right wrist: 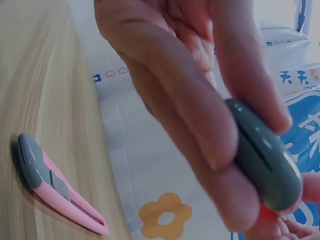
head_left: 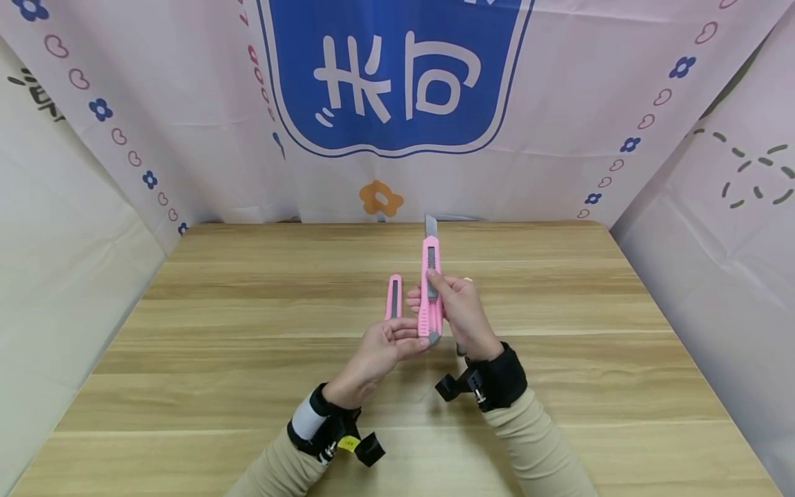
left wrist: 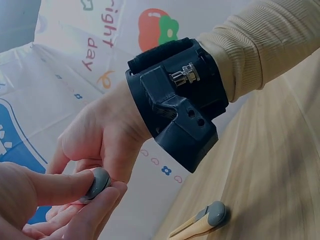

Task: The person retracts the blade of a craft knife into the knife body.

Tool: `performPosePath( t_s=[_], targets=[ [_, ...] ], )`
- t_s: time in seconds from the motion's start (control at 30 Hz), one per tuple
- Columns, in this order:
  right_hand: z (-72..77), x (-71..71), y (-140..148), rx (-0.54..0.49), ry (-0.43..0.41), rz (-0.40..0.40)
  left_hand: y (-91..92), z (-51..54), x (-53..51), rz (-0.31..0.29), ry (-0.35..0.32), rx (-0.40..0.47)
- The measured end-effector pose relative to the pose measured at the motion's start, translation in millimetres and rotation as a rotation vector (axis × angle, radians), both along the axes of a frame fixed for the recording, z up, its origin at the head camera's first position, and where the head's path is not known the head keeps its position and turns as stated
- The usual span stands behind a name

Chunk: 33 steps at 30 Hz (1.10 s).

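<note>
Both hands hold one pink utility knife, pointing away from me with its grey blade out past the tip. My left hand pinches the grey end cap between thumb and fingers. Higher on the handle, my right hand grips the body, its thumb lying on the grey slider. A second pink utility knife lies on the table beyond my left hand, partly hidden by it in the head view. Beneath the right hand lies an orange-yellow knife with a grey end, mostly covered in the head view.
The wood-grain table spreads out on both sides of the arms. Behind it hangs a printed white cloth, with more white cloth at the sides. Each wrist wears a black strap with a camera mount.
</note>
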State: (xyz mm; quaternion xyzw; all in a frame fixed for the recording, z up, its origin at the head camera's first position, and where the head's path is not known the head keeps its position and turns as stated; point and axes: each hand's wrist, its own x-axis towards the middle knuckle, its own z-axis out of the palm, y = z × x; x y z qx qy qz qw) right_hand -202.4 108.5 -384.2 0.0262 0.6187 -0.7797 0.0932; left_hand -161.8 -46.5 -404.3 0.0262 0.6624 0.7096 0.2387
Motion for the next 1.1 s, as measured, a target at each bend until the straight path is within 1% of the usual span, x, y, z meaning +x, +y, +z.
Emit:
performPosePath(
  t_s=[0.1, 0.2, 0.33, 0.47, 0.77, 0.97, 1.1],
  targets=[
    [-1.1, 0.4, -1.1, 0.020, 0.023, -0.015, -0.1, 0.0, 0.3, 0.000, 0.000, -0.011],
    [-2.0, 0.2, -1.5, 0.017, 0.047, -0.020, -0.6, 0.2, 0.6, -0.010, -0.001, -0.015],
    [-3.3, 0.1, -0.9, 0.004, 0.080, -0.011, -0.8, 0.0, 1.2, -0.023, -0.004, -0.013],
    [-3.9, 0.7, 0.4, -0.004, 0.102, -0.002, -0.6, 0.1, 1.5, -0.022, -0.007, -0.010],
    [-1.0, 2.3, 1.6, 0.015, 0.124, 0.025, -0.1, 0.0, 1.9, -0.014, -0.020, -0.005],
    [-0.3, 3.1, 3.4, 0.033, 0.126, 0.038, 0.4, -0.4, 1.8, -0.023, -0.013, -0.004],
    [0.3, 3.5, 3.9, 0.041, 0.118, 0.046, 0.8, -0.1, 1.2, -0.022, -0.025, 0.010]
  ],
)
